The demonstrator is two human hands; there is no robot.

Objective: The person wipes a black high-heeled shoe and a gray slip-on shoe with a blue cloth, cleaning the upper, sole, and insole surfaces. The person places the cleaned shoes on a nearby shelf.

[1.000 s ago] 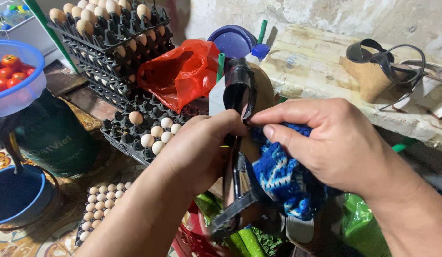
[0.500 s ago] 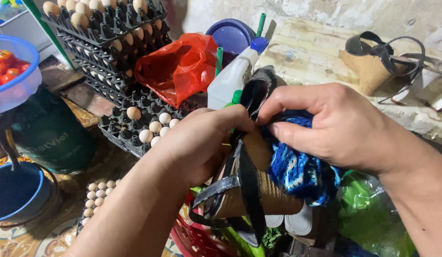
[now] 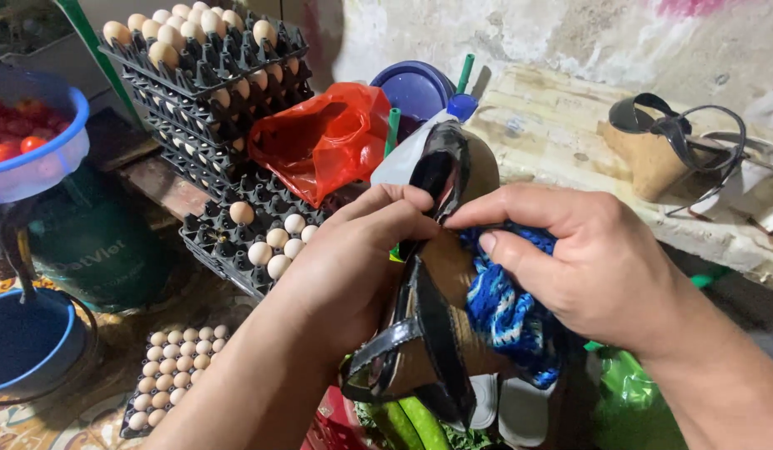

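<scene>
I grip the black-strapped tan wedge sandal (image 3: 432,333) in my left hand (image 3: 353,267), its long axis running near to far; my right hand (image 3: 595,258), just right, presses the blue knitted cloth (image 3: 507,312) against it.

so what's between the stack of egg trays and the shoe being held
In the head view, a crumpled red plastic bag lies between the stacked egg trays and the black-strapped sandal.

Red plastic bag (image 3: 326,137) beside black egg trays (image 3: 205,79)
</scene>
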